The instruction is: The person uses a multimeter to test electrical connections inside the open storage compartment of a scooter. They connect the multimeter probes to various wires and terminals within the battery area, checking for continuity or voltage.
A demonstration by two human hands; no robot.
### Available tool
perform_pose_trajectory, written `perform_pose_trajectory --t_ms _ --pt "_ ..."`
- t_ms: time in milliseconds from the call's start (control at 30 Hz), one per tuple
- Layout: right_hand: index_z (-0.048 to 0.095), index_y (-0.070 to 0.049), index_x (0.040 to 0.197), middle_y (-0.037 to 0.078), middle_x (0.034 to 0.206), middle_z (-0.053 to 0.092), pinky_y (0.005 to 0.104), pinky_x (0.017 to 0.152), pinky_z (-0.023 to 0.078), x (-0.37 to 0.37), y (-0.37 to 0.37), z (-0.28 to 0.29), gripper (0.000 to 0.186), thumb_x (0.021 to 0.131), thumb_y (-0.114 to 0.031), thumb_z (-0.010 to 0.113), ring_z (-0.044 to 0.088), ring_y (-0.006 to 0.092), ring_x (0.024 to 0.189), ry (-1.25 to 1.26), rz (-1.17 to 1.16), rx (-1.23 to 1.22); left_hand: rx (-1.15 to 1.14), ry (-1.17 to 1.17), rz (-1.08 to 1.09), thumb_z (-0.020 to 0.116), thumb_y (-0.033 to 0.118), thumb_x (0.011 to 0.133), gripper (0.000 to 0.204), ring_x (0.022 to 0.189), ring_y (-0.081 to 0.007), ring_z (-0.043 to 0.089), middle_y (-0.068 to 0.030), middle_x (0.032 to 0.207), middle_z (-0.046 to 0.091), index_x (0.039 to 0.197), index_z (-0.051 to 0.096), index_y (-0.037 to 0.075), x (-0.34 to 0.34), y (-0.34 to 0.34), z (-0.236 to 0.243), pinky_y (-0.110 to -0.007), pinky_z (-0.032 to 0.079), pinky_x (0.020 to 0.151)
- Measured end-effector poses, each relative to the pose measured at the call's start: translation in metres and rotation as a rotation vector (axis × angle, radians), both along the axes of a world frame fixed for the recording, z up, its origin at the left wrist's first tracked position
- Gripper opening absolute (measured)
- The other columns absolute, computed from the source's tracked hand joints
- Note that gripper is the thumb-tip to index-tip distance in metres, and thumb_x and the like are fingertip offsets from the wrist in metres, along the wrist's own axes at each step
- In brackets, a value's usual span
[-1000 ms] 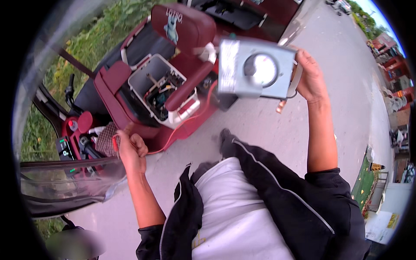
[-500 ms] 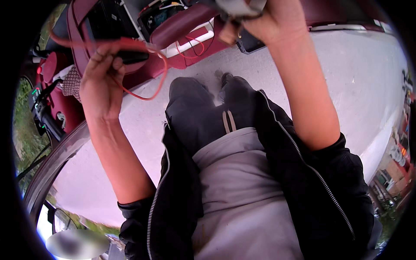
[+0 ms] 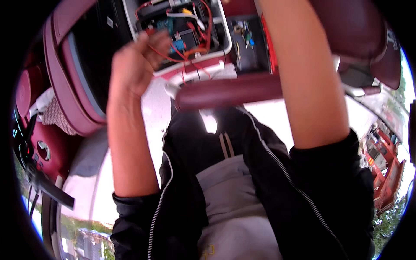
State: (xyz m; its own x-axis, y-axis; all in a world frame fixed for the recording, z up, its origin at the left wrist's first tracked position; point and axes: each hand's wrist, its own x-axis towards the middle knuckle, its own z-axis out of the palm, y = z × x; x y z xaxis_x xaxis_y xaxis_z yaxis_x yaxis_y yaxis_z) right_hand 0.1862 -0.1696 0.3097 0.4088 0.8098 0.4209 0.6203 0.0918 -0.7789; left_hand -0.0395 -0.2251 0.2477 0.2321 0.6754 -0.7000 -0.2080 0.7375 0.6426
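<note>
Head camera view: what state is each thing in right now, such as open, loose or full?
White-rimmed bin: open, crowded with wires and other items.
Red wires: loose, some trailing over the bin's near rim.
Dark tray: open, small items inside.
Black jacket: unzipped, hanging open.
Left hand: fingers bent, blurred; its grip can't be told.
Right hand: out of view; only its forearm shows.

Head-worn fisheye view, steeply downward

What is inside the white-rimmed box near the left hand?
Red wires and a blue part show. The left hand covers one corner of the box; its bottom is hidden.
</note>
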Motion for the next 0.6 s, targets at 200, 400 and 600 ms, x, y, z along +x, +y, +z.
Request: perform_pose_trajectory --t_ms 200,400,600 --pt "0.057 0.008 0.112 0.016 0.099 0.066 0.0331 0.074 0.051 0.034 0.012 -0.063 0.054 0.074 -0.027 0.073 0.064 0.0205 0.085 -0.113 -0.211 -0.535 -0.198 -0.178 0.137 0.045 0.018 0.095 0.027 0.063 -0.0132 0.049 -0.0115 0.095 0.061 0.116 0.049 0.000 -0.003 0.016 -0.042 -0.026 0.042 0.058" --pt "0.054 0.008 0.111 0.024 0.109 0.061 0.0353 0.090 0.045 0.022 0.009 -0.113 0.071 0.061 -0.035 0.079 0.061 0.0327 0.102 0.220 -0.487 -0.765 -0.425 -0.025 0.234 0.037 0.046 0.098 0.044 0.041 -0.0078 0.019 0.0039 0.053 0.025 0.116 0.051 0.008 0.052 0.066 -0.041 -0.025 0.017 0.042" --pt "0.055 0.004 0.110 0.017 0.098 0.062 0.0406 0.062 0.053 0.014 0.044 -0.127 0.047 0.071 -0.016 0.075 0.062 0.0256 0.084 1.021 -0.522 -0.713 -0.228 0.064 0.364 0.050 0.030 0.096 0.026 0.046 -0.0078 0.033 0.0017 0.064 0.045 0.108 0.054 0.008 0.061 0.118 -0.105 -0.024 0.027 0.043"
